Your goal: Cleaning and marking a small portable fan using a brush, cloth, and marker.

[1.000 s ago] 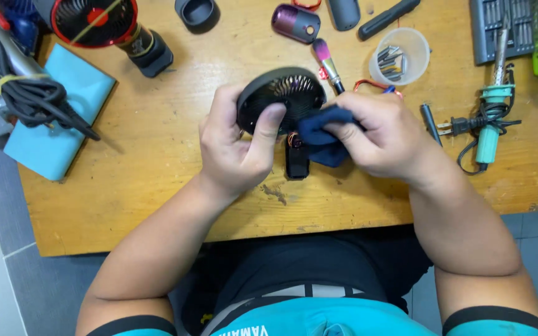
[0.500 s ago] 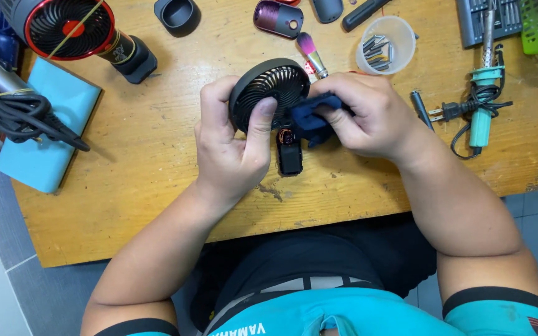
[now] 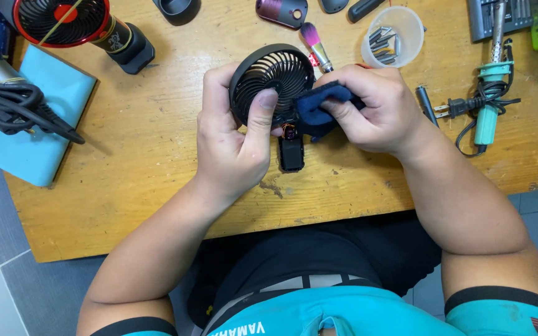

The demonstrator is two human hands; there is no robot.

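Vs half a second back: the framing is sitting a touch lower and left, so the top-row items are getting cropped harder at the upper edge. Both hands are staying on the fan; the right one is now wrapping further over the cloth, and the fan is tilting slightly more toward the left hand.

Largest to smallest:

- wooden table (image 3: pixel 157 186) is carrying everything, scuffed near the front edge.
- light blue flat box (image 3: pixel 38 118) is lying at the left edge, plain, no label showing, with a coiled black cable (image 3: pixel 14 106) lying on top of it.
- red-rimmed fan (image 3: pixel 63 18) is lying top left, with a printed band around its black handle.
- black fan (image 3: pixel 272 78) is sitting centre, above the table, grille facing up. The left hand (image 3: pixel 235 143) is closing around its left rim, thumb pressing on the grille.
- the right hand (image 3: pixel 375 109) is clenching a dark blue cloth (image 3: pixel 319 106) against the fan's right edge.
- teal soldering iron (image 3: pixel 490 93) is lying far right with its plug beside it.
- clear plastic cup (image 3: pixel 396 34) is standing top right, holding metal bits.
- black rectangular part (image 3: pixel 292 152) is lying on the table just under the fan.
- maroon oval device (image 3: pixel 281 11) is lying at the top edge.
- pink-bristled brush (image 3: pixel 316 43) is lying just right of the fan.
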